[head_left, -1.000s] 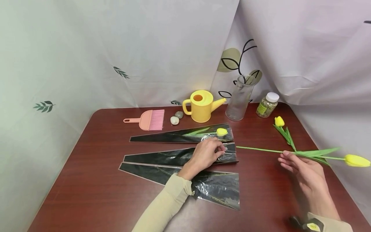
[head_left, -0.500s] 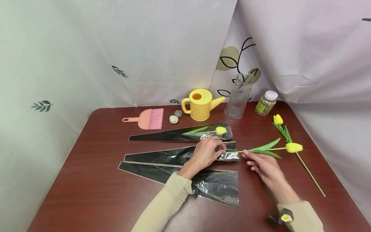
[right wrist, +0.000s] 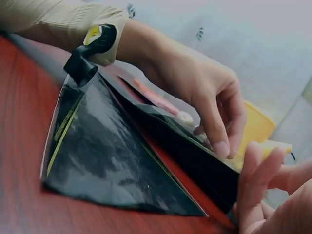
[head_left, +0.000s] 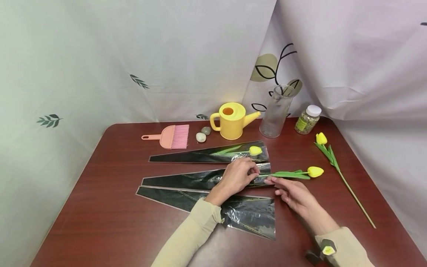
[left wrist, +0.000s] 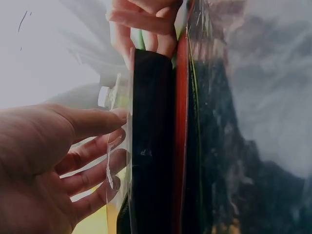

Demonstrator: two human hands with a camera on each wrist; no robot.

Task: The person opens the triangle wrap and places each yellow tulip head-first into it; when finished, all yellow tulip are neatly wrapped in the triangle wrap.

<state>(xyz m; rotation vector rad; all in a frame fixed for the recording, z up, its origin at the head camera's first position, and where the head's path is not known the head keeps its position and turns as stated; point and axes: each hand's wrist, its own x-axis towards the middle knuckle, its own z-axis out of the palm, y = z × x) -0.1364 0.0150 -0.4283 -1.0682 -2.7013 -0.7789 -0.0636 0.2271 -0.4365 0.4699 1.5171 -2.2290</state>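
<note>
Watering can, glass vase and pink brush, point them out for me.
watering can (head_left: 231,122), head view, on its yellow body.
glass vase (head_left: 275,115), head view, mid wall.
pink brush (head_left: 180,137), head view, on the bristles.

The right hand (head_left: 293,193) now sits closer to the sleeve (head_left: 207,179). Its tulip (head_left: 300,173) has slid leftward, stem entering the sleeve's mouth.

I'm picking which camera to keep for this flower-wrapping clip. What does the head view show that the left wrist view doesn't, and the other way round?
Only the head view shows the table, the tulip the right hand holds at the middle sleeve's open end, the wrapped tulip, the loose tulip, the watering can, vase, jar, brush and stones.

Only the left wrist view shows, close up, the left hand's fingertips at the sleeve's clear film edge.

Both show the left hand, the sleeve and the right hand's fingers.
</note>
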